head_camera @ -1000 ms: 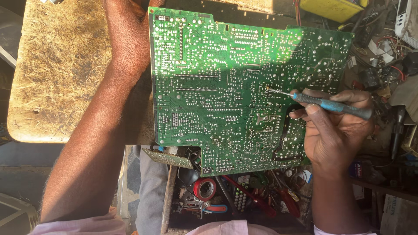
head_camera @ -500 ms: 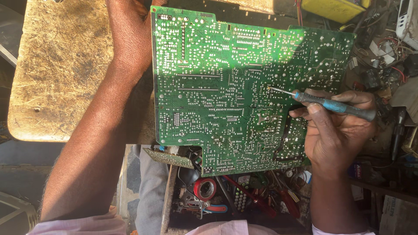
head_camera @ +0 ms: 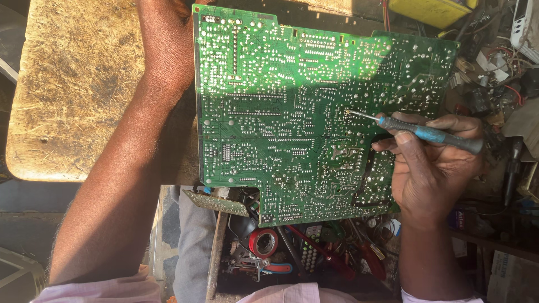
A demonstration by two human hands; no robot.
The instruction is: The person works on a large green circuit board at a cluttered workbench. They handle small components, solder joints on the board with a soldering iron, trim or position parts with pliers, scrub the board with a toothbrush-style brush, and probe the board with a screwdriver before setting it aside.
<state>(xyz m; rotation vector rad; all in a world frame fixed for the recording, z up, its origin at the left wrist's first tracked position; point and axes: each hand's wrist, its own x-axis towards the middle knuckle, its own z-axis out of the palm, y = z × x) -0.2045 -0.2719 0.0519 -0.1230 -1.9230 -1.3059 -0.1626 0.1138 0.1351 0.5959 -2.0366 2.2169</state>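
Observation:
A large green circuit board (head_camera: 292, 106), solder side up, fills the middle of the view. My left hand (head_camera: 165, 50) grips its left edge near the top, fingers hidden behind the board. My right hand (head_camera: 432, 168) holds a thin blue-handled screwdriver (head_camera: 426, 133) like a pen. Its metal tip touches the board right of centre, among the solder joints.
A worn wooden table top (head_camera: 73, 90) lies at the left. Below the board a tray holds red tape (head_camera: 263, 242), pliers and red-handled tools (head_camera: 337, 264). A yellow box (head_camera: 429, 10) and tangled wires and parts (head_camera: 494, 67) crowd the upper right.
The view has shifted slightly; the board and both hands hold nearly the same pose, with the screwdriver tip staying on the same area of the board.

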